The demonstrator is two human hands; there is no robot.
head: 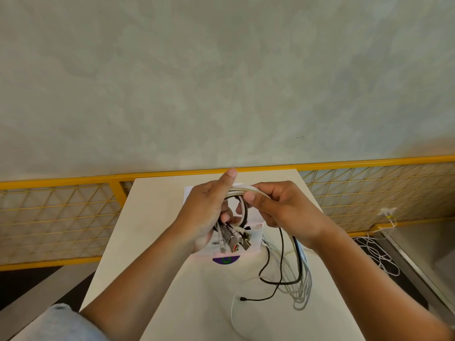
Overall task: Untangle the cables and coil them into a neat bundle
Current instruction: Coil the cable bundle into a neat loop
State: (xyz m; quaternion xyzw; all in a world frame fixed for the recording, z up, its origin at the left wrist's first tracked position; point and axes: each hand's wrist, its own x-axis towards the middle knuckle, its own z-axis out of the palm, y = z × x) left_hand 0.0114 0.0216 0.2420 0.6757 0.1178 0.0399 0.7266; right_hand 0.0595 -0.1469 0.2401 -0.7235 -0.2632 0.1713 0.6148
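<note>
Bare, workshop-like indoor space: mottled grey wall (221, 70), yellow wire-mesh railing (61, 212), plain white table (152, 217).

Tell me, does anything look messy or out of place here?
Yes. Below the right hand, the cables hang in loose, uneven loops onto the table, not yet coiled. Beside the table on the right, a white cord lies in a tangled heap.

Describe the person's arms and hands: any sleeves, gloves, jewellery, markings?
The left hand and right hand are both bare: no gloves, and no rings or watch in view. The forearms are uncovered. A light grey-blue fabric sleeve shows where the left arm enters the frame; the right arm is bare to the frame edge. No markings visible.
</note>
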